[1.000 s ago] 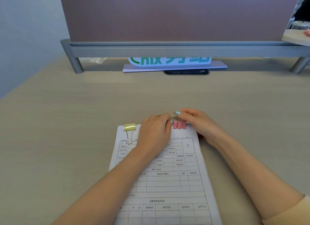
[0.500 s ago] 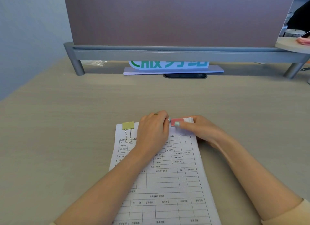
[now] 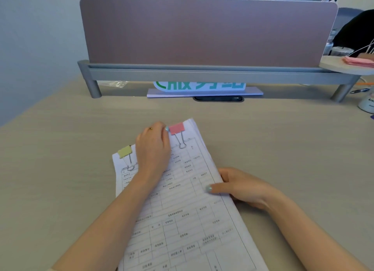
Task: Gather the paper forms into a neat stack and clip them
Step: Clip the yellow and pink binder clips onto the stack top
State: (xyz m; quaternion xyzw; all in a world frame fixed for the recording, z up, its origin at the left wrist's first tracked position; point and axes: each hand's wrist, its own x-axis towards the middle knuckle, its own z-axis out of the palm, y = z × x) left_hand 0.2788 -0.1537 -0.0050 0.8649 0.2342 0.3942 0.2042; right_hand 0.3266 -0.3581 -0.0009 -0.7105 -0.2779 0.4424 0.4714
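Observation:
A stack of printed paper forms [image 3: 186, 216] lies on the desk, turned a little so its top leans right. A yellow binder clip [image 3: 125, 152] grips its top left corner and a pink binder clip [image 3: 177, 128] grips the top edge near the right, both with handles folded flat. My left hand [image 3: 153, 149] rests palm down on the top of the stack between the clips, fingertips beside the pink one. My right hand [image 3: 240, 186] holds the stack's right edge, thumb on top and fingers underneath.
A mauve partition [image 3: 206, 30] on a grey rail [image 3: 182, 73] closes off the back of the desk. Under it stand a white sign with green letters [image 3: 200, 86] and a dark cable slot [image 3: 218, 98]. A person in black sits at far right beside a small round shelf [image 3: 344, 67].
My right hand left the pink clip and moved down to the stack's right edge. The pink clip's handles now lie flat. The stack has turned slightly clockwise.

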